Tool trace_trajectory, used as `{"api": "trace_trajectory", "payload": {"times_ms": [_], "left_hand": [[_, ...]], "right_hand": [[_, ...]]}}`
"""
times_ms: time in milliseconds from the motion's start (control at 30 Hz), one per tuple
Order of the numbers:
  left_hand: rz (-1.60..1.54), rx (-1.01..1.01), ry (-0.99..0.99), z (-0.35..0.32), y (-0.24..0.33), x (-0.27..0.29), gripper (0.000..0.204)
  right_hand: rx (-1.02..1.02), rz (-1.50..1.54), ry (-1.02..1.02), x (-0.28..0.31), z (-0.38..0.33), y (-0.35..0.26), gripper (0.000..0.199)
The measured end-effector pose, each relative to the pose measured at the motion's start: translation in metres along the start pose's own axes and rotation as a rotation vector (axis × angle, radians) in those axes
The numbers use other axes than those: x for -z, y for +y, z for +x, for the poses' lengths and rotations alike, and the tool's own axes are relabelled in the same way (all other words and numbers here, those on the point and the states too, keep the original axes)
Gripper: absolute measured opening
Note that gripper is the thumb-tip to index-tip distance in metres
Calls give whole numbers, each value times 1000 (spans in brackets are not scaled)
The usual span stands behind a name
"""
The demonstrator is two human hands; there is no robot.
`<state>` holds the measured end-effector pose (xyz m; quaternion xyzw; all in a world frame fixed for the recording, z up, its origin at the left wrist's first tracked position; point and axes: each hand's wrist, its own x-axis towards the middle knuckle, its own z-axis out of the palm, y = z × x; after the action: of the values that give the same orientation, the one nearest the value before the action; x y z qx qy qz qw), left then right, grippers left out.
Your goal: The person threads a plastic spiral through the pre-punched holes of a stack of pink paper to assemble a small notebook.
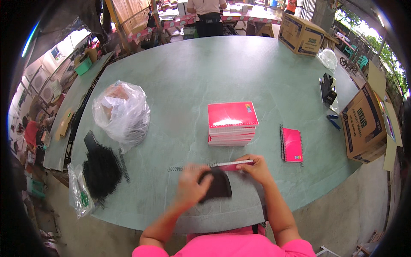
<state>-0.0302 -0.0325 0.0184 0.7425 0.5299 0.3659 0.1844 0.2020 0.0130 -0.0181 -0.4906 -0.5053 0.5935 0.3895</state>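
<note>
My right hand pinches the right end of a pink notebook, held on edge with its white page edge up. A black spiral wire coil runs out from the notebook's left end. Beside that coil is my left hand, smeared by motion, so its grip is unclear. Under and beside my left hand lies a dark rounded pad. Beyond my hands stands a stack of pink notebooks. To the right lies one pink notebook with a black coil along its left edge.
On the left are a heap of black coils, a clear plastic bag and a flat plastic packet. To the right stand an open carton, a tape dispenser and blue-handled pliers. A carton sits farther back; a person stands beyond.
</note>
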Motion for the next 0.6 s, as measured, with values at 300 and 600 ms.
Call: {"api": "trace_trajectory", "payload": {"times_ms": [300,600], "left_hand": [[57,-108,215,30,15,18,36],[48,-151,295,45,22,10,33]], "right_hand": [[151,-25,81,-5,2,5,16],[182,-24,44,-1,8,10,20]]}}
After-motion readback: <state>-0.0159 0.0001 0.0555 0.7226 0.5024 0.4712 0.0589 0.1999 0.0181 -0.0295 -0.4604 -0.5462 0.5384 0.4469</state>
